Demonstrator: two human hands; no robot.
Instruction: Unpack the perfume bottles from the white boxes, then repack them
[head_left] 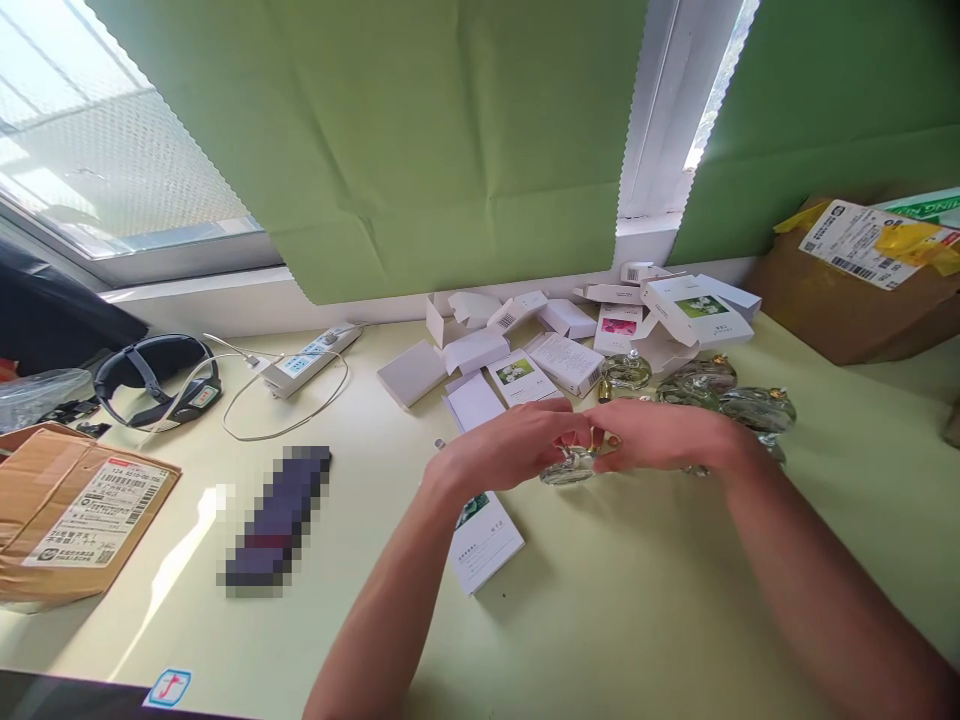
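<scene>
Glass bottle (568, 467) between both hands (592, 440)

The small bottle (568, 466) btwn the fingers (559, 420) is clear glass, shiny, w/ a gold metal-looking bit on top. More glass bottles (757, 408) nearby — also shiny & see-through. The little boxes (697, 310) are thin white card, smooth, matt. The desk (675, 620) is pale yellow-green, smooth, a bit glossy where light hits. Brown box (52, 500) — rough cardboard w/ a paper label. Green curtain (420, 150) looks like soft cloth, matt, w/ fold lines.
</scene>
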